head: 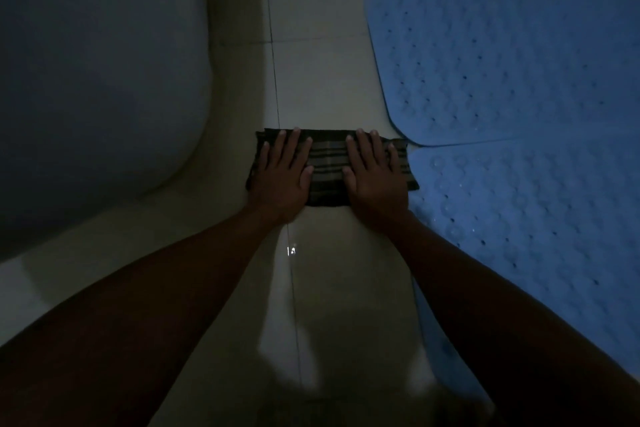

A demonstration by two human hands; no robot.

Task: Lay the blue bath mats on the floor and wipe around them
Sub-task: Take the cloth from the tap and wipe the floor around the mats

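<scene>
1. Dim light covers everything, so a large rounded white fixture (97,80) at the left reads only as a dark curved bulk; what it is cannot be told, and the frame cuts off its top and left side.
2. Pale glossy tiles make up the floor (318,73), crossed by thin grout lines, with a small bright glint just below the wrists; a raised pale ledge follows the fixture's curve.
3. Blue rubber describes the far bath mat (502,62), lying flat at the upper right, dotted with holes and bumps, its right side out of frame.
4. A near bath mat (519,211) lies flat just below it, their rounded corners almost touching; the right forearm hides its lower left edge.
5. A dark folded cloth (329,166) with pale stripes lies on the tiles between the fixture's ledge and the mats, its right end touching or just beside the near mat's corner.
6. Flat on the cloth's left half rests the left hand (282,177), fingers straight and slightly spread, tips at the far edge.
7. Likewise the right hand (375,177) presses the right half, fingers straight and slightly apart, thumbs facing across a bare striped strip.
</scene>
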